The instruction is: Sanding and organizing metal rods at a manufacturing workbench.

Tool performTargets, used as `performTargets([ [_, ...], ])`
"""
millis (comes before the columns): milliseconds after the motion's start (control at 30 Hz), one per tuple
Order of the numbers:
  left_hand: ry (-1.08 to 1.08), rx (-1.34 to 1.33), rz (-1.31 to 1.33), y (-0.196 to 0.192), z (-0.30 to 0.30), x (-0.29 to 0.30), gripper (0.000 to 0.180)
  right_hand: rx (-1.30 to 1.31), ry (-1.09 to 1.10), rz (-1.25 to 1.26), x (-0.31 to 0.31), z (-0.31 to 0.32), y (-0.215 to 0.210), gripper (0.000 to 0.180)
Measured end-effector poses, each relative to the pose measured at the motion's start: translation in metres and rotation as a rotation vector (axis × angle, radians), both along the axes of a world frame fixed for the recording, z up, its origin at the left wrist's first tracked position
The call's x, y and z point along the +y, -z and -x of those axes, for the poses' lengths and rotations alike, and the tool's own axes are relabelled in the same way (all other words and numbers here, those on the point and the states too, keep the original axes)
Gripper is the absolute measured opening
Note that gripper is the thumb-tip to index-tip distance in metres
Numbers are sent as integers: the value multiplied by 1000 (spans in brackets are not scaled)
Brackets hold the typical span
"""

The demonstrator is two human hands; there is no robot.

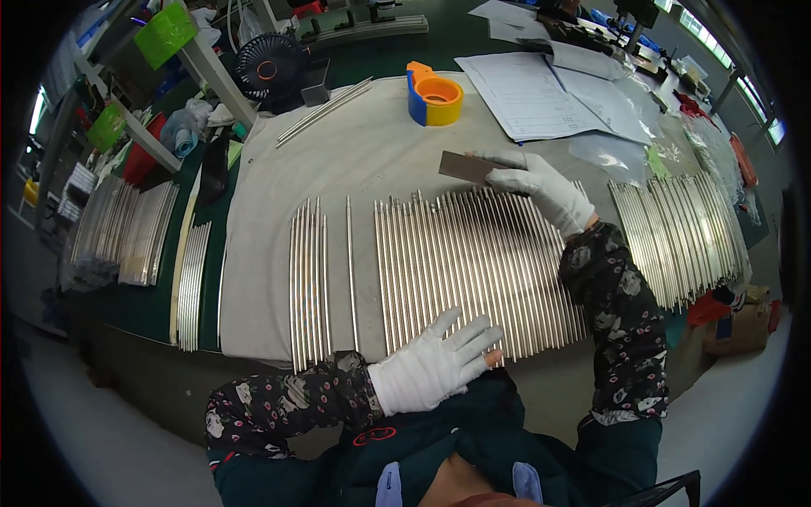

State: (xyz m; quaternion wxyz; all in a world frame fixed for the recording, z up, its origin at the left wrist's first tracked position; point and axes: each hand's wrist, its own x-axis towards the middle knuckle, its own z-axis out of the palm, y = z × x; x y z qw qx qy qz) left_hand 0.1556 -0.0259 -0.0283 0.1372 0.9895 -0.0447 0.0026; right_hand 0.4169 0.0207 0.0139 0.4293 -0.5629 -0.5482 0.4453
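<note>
A wide row of slim metal rods lies side by side on a pale cloth, pointing away from me. Gloved in white, my left hand rests over the near ends of the rods with its fingers spread, holding nothing. My right hand, also in a white glove, is closed around a flat grey-brown rectangular plate just above the rods' far ends. Left of the row lie a single rod and a small group of rods.
More rods are bundled at the right and in plastic at the far left. Toward the back stand a tape dispenser, a black fan and paper sheets. A few thin rods lie on the pale cloth.
</note>
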Motion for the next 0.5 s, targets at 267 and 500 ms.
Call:
performTargets([
  [267, 9, 42, 5, 0, 1, 4, 63, -58, -227, 93, 56, 27, 36, 55],
  [500, 33, 58, 22, -1, 1, 9, 61, -49, -272, 14, 56, 26, 29, 57],
])
